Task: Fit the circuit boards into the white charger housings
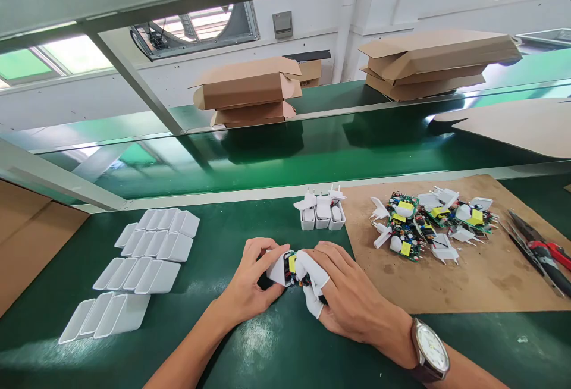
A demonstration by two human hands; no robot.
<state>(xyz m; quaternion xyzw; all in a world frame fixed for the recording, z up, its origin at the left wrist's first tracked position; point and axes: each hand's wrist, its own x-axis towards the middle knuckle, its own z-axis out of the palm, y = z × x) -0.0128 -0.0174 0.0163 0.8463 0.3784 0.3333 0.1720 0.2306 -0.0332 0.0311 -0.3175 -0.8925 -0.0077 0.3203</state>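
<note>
My left hand (246, 285) is closed around a white plastic charger housing (276, 270), thumb below and fingers above. From the housing's right end sticks out a circuit board (292, 263) with a yellow-wrapped part, partly inside. My right hand (359, 297), with white covers on its thumb and a finger, grips the board's outer end; its fingers hide much of it. Just beyond my hands stand several filled white housings (322, 215) with plug pieces on top. To the right, a pile of circuit boards (419, 228) with white plug pieces lies on brown cardboard (450, 288).
Rows of hollow white housings (147, 252) lie at left on the green table (223, 353). Red-and-black pliers (542, 249) and a thin tool rest at far right. Cardboard boxes (250, 91) sit behind, beyond a pale rail (250, 194). A metal beam crosses overhead.
</note>
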